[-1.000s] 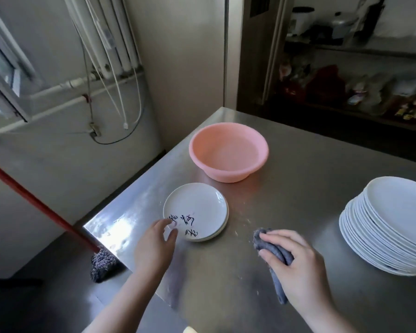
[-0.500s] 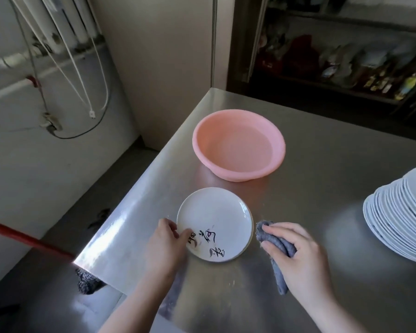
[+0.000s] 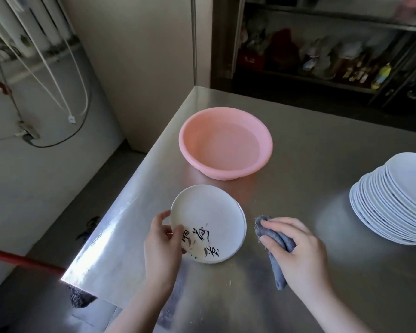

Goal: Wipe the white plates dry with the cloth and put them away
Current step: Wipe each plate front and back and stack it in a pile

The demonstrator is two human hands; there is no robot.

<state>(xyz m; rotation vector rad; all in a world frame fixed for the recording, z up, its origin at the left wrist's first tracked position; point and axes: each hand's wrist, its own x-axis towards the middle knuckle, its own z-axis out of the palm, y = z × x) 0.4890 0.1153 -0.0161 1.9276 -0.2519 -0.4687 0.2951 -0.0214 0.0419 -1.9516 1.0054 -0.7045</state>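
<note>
Near the tabletop front edge, L hand pinches the plate rim, tilting it up w/ face exposed for wiping, while R hand clenches the cloth beside it, prob. ready to swipe.

The plate stack runs off the right edge, so its far side is unseen. The left hand covers the near-left rim of the plate and part of its black lettering, which cannot be read. A second plate under it shows only as a thin edge at the right. The right hand hides most of the cloth. Items on the far shelf are blurred and dark. The red handle is cut by the left edge.
</note>
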